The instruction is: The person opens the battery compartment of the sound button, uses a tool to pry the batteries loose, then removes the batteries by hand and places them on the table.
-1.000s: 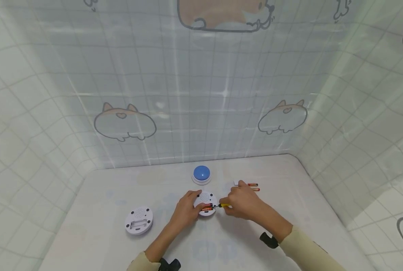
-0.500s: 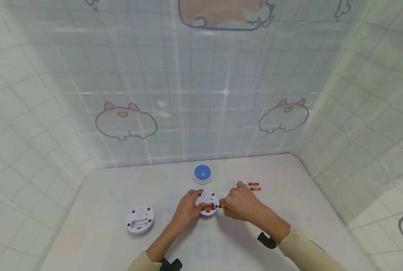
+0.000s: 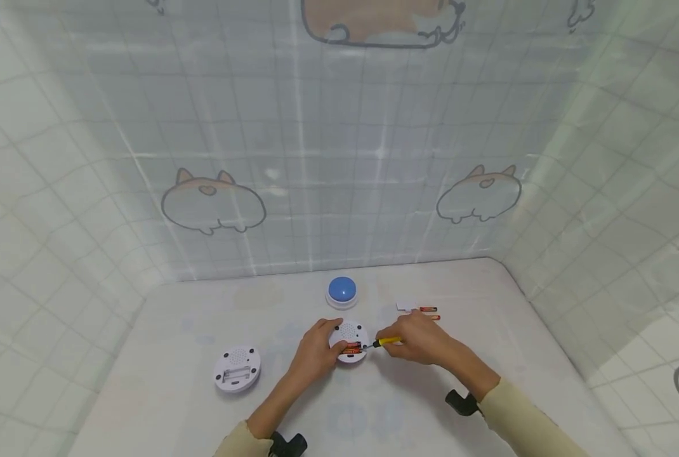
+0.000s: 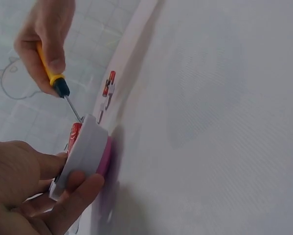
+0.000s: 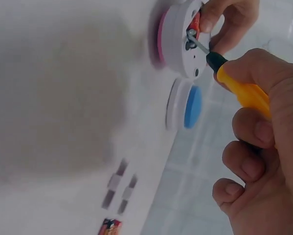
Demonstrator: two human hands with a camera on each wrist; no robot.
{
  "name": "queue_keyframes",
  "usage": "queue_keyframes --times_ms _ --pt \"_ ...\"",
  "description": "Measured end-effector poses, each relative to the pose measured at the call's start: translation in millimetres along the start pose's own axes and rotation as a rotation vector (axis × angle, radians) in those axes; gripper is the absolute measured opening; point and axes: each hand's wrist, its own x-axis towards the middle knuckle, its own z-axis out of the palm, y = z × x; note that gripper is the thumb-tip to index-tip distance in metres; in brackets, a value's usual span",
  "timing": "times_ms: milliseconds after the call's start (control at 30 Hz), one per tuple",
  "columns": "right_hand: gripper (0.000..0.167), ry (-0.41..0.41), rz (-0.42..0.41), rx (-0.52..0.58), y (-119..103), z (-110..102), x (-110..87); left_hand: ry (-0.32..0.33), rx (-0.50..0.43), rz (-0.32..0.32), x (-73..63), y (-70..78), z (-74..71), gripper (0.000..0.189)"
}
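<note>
My left hand (image 3: 313,350) grips a round white button device (image 3: 348,329) turned face down, its pink underside (image 4: 105,157) showing in the left wrist view. Two red batteries (image 3: 351,348) lie in its compartment, with my left thumb at their left end. My right hand (image 3: 418,338) holds a screwdriver (image 5: 244,92) by its yellow handle. In the right wrist view, the metal shaft (image 5: 201,46) reaches into the compartment at the battery end. Whether the tip touches a battery or the contact there, I cannot tell.
A second white device (image 3: 237,369) lies face down at left, its battery slot exposed. Behind my hands stands a blue-topped button (image 3: 342,291). Loose red batteries (image 3: 429,309) and a small white cover (image 3: 405,306) lie beyond my right hand. A patterned sheet wall (image 3: 339,158) rises behind the table.
My right hand has shifted slightly right, and more of the yellow screwdriver handle shows. The screwdriver tip stays at the battery end. My left hand still holds the device in nearly the same place.
</note>
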Motion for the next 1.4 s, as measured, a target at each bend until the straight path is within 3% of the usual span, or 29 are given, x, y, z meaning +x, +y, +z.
queue_keyframes --times_ms 133,467,667,967,1400 --pt "0.022 0.025 0.016 0.075 4.4 1.3 -1.9 0.007 -0.005 0.04 1.3 1.0 -4.8 0.053" --pt "0.023 0.005 0.032 0.06 4.4 -0.9 -0.3 0.02 -0.012 0.061 0.5 2.1 -7.3 0.052" --pt "0.024 -0.002 0.032 0.07 3.8 -0.7 -0.4 0.021 -0.015 0.053 -1.0 2.9 -7.1 0.051" --pt "0.023 -0.004 0.03 0.089 4.0 0.0 -2.4 0.003 -0.012 -0.012 -0.9 6.3 -6.8 0.053" --pt "0.023 -0.004 0.048 0.144 7.0 -0.8 -4.4 -0.004 -0.02 -0.017 -1.5 7.8 -7.7 0.052"
